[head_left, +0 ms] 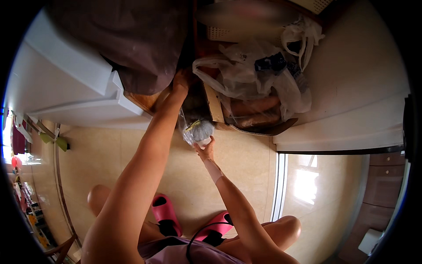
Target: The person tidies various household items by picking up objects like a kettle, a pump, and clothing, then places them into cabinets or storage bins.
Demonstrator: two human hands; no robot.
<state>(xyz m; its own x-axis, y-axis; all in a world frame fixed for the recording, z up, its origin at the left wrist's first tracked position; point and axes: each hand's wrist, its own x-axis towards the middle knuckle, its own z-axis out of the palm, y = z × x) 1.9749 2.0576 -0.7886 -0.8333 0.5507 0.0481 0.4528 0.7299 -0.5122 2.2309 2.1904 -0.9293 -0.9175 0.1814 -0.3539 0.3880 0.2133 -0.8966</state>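
Observation:
My right hand (pixel 206 152) grips a rounded, pale grey bundle in clear plastic (pixel 201 131) from below, just above the floor. A yellowish strip runs across the top of it; what is inside I cannot make out. My left hand (pixel 181 81) reaches deep into a dark gap between a dark brown cloth cover (pixel 154 48) and an open cardboard box (pixel 213 103). Shadow hides its fingers. Translucent white plastic bags (pixel 250 72) lie heaped over the box, with brownish items visible under the plastic.
A white panel (pixel 79 88) stands left of the cloth, and a smooth pale cabinet side (pixel 356 88) rises at the right. A perforated cream basket (pixel 224 34) sits behind the bags. Below are beige floor tiles (pixel 239 171) and my pink slippers (pixel 167 211). A door track (pixel 280 185) crosses the floor.

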